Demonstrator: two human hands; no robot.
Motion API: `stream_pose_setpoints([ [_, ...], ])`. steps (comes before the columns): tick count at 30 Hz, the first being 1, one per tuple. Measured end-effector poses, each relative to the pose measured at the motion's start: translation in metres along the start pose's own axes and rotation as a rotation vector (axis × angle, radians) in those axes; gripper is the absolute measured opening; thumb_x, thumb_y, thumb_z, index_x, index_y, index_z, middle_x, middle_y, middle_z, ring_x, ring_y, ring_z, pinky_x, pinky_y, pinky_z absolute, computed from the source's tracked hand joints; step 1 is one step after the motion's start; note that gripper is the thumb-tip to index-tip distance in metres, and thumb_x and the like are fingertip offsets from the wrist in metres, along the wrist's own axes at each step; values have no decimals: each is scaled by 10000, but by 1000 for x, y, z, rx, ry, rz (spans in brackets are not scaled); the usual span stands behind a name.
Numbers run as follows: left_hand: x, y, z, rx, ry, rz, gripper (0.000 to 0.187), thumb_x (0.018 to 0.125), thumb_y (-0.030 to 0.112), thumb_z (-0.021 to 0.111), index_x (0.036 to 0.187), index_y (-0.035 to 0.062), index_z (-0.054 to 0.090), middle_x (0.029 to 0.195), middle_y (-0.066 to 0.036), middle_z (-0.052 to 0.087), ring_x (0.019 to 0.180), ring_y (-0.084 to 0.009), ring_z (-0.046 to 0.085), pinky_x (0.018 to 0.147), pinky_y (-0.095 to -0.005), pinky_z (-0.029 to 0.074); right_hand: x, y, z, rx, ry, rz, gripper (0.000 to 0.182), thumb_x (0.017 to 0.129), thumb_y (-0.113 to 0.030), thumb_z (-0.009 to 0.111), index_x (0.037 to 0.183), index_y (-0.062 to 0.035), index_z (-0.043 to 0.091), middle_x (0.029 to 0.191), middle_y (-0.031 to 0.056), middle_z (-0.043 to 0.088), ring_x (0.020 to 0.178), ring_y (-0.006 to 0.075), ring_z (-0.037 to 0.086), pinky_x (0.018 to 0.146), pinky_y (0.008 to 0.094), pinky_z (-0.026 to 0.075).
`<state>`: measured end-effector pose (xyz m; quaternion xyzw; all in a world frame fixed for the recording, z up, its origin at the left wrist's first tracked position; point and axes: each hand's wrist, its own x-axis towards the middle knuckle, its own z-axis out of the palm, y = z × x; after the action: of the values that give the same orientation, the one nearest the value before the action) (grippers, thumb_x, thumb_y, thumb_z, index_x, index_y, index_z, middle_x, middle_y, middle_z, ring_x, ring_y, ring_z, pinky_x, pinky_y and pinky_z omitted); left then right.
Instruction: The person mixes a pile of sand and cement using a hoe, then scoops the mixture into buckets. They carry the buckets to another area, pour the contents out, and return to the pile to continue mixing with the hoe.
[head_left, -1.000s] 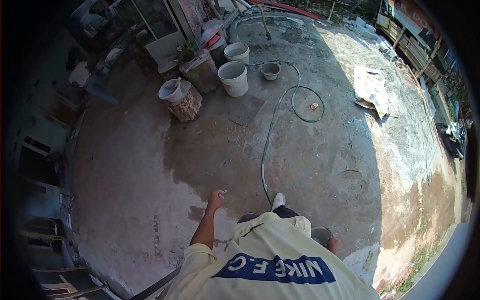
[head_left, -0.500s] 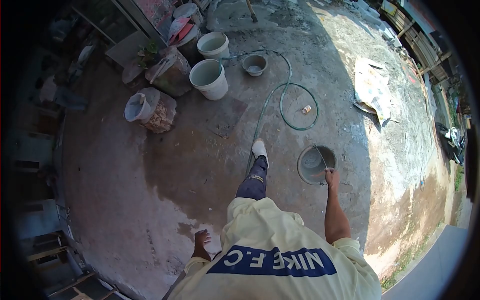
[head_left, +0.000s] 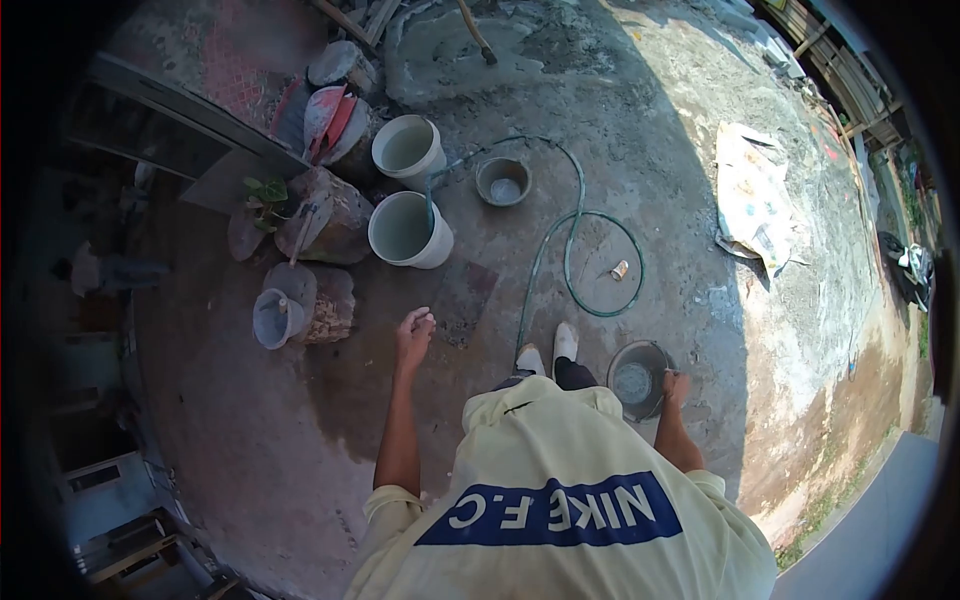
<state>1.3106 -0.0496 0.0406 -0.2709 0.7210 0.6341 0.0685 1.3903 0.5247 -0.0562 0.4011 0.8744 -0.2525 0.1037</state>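
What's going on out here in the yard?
A person stands on the rough ground, their right hand at the handle of a dark bucket. Their left hand is out in front, loosely curled. Ahead, a green hose runs into one white bucket, beside another white bucket.

Cream NIKE F.C shirt (head_left: 560,480), white shoes (head_left: 566,342)

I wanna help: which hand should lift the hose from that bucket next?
Probably the left hand: it looks free, nearer the hose in the white bucket; the right hand holds the grey bucket.
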Motion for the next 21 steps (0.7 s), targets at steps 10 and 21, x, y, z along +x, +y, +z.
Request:
stream_pose_setpoints([
  [10, 155, 36, 38, 292, -47, 82, 335, 886, 204, 643, 1151, 5, 594, 887, -23, 635, 783, -86, 582, 707, -236, 468, 154, -109, 41, 123, 133, 12, 350, 797, -299, 565, 882, 13, 698, 771, 222, 670, 771, 358, 665, 714, 420, 487],
  [21, 134, -6, 11, 15, 354, -818, 280, 888, 214, 596, 1131, 84, 549, 908, -37, 592, 688, -137, 584, 538, -275, 454, 378, -389, 31, 144, -26, -215, 323, 812, -245, 544, 988, -22, 696, 868, 236, 675, 869, 352, 660, 782, 398, 486],
])
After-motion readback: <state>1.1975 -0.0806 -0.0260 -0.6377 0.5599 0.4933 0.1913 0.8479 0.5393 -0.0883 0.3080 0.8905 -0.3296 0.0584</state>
